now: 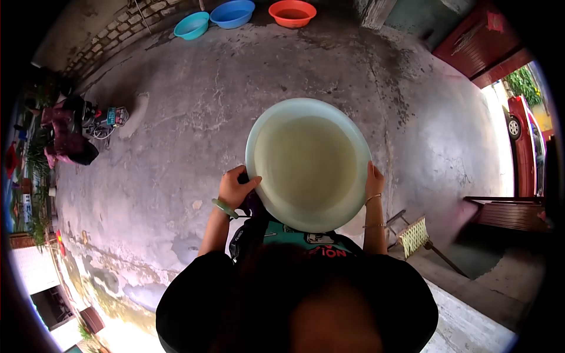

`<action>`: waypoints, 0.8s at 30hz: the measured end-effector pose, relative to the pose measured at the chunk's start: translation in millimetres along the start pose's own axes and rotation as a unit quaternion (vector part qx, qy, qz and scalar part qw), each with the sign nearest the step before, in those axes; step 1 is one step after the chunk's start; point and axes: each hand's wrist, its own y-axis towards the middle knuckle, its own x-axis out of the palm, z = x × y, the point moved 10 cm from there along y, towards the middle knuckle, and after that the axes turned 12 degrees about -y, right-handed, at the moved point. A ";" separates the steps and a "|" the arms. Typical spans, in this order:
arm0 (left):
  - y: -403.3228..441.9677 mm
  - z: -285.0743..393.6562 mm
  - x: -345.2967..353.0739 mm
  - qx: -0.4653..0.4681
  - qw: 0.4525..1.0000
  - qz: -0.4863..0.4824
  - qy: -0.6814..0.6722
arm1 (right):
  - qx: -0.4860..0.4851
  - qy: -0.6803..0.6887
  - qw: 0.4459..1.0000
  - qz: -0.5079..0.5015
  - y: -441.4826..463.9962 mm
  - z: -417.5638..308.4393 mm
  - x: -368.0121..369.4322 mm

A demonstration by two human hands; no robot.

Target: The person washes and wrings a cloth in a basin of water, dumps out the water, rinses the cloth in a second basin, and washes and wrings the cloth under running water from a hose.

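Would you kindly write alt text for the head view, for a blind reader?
Left hand and right hand hold a pale basin of seemingly cloudy water over a grey floor; beyond stand a turquoise basin, blue basin and orange basin.

Basin [309, 167] between fingers [254, 182]: smooth plastic, light gloss. Floor [176, 97] beyond fingers: rough, matt concrete. Bangle [222, 207] behind left fingers: smooth, glossy.

Room over floor [194, 88] between held basin [309, 165] and far basins [292, 13], stool [414, 237] at right
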 end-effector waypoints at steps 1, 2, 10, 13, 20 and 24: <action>35.7 9.2 0.5 0.003 0.999 -0.010 0.036 | 0.006 -0.007 1.000 -0.001 28.3 -9.2 10.7; 68.1 17.7 1.7 0.002 0.997 -0.020 0.075 | 0.015 -0.014 1.000 -0.005 55.9 -15.6 20.7; 317.2 65.6 45.4 -0.011 0.993 -0.052 0.108 | 0.011 -0.037 0.999 0.010 261.7 -85.1 85.4; 383.6 76.7 68.5 -0.010 0.992 -0.035 0.120 | 0.012 -0.058 0.998 0.005 340.7 -131.1 88.9; 577.2 93.0 147.0 -0.035 0.983 -0.112 0.142 | 0.040 -0.148 0.985 0.073 495.1 -155.9 84.5; 691.6 85.3 203.9 -0.038 0.967 -0.194 0.158 | 0.097 -0.065 0.986 0.118 554.7 -155.9 86.7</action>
